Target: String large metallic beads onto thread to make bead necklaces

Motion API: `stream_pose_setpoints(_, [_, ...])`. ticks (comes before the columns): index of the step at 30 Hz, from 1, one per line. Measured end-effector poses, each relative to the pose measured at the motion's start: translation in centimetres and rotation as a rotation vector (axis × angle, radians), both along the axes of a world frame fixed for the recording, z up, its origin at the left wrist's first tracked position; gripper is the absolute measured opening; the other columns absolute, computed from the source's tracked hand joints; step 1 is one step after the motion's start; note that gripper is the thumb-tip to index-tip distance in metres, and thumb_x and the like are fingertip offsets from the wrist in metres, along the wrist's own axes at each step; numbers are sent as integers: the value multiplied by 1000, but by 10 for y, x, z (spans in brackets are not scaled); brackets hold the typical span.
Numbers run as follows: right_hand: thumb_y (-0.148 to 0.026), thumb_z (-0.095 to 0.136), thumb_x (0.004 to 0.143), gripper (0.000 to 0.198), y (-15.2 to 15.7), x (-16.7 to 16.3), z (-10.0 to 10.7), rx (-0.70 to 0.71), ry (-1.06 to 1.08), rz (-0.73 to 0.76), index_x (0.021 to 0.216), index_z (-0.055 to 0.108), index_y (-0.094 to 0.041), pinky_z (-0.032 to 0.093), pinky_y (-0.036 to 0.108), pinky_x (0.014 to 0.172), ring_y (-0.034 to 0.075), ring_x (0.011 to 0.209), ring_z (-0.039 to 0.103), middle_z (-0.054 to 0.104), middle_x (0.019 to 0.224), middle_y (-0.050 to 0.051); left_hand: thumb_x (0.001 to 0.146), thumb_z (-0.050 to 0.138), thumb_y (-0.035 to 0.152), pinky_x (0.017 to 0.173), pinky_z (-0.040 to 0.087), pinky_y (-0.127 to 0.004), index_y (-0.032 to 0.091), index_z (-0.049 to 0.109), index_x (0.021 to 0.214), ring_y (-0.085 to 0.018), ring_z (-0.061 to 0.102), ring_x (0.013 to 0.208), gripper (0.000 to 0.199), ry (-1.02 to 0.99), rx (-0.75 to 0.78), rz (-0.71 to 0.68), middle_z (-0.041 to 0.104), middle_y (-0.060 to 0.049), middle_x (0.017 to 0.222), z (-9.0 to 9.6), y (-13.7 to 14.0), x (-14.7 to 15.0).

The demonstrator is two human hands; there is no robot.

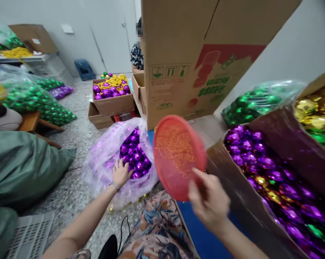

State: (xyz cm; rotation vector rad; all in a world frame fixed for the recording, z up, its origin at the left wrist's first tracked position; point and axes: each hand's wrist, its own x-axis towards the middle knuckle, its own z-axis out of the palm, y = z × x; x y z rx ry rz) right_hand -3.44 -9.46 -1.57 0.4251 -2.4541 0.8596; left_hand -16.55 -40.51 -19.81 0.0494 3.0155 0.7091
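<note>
A red plastic basin [173, 181] is tilted up in my right hand [209, 201], whose fingers are wrapped round its near right edge; the hand is slightly blurred. Fine gold bead strings [175, 147] show in the basin. My left hand [122, 173] is open, its fingers spread at the mouth of a clear plastic bag [100, 172]. Shiny purple balls [137, 154] fill the bag, just beyond my left fingertips. Whether those fingertips touch the balls I cannot tell.
A tall cardboard box [175, 46] stands ahead. On the right, an open carton [232, 183] holds purple, gold and green balls. Farther off, a carton [114, 104] holds purple balls and gold beads, near a seated person [137, 57]. Green sacks [24, 169] lie left.
</note>
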Motion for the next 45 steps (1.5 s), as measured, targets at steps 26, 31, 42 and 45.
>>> stream_pose_setpoints(26, [-10,43,84,83,-149,-213,-186,322,-850,-151,152,-3,-22,52,40,77,28,90,68,10,153,29,46,57,3,46,35,-14,14,68,105,-7,46,54,61,279,1125,606,56,2,68,109,-92,-96])
stream_pose_setpoints(31, [-10,47,82,85,-153,-213,-192,303,-869,-126,152,0,-23,51,41,79,30,91,68,6,153,30,44,56,4,44,37,-15,19,69,102,-7,46,48,61,173,1327,380,59,4,62,121,-30,-122])
stream_pose_setpoints(42, [-20,53,80,87,-124,-205,-216,-93,-1049,-199,151,5,-6,39,36,101,31,121,53,49,134,23,45,67,4,48,46,-15,22,69,103,-9,56,56,61,-35,1322,405,68,1,81,101,-31,-97])
stream_pose_setpoints(45, [-22,55,79,87,-121,-198,-228,-201,-1114,-219,151,9,-10,42,34,99,27,115,58,57,128,17,48,74,9,56,49,-17,26,70,107,-12,61,69,62,-132,1263,362,69,-1,102,94,-27,-81])
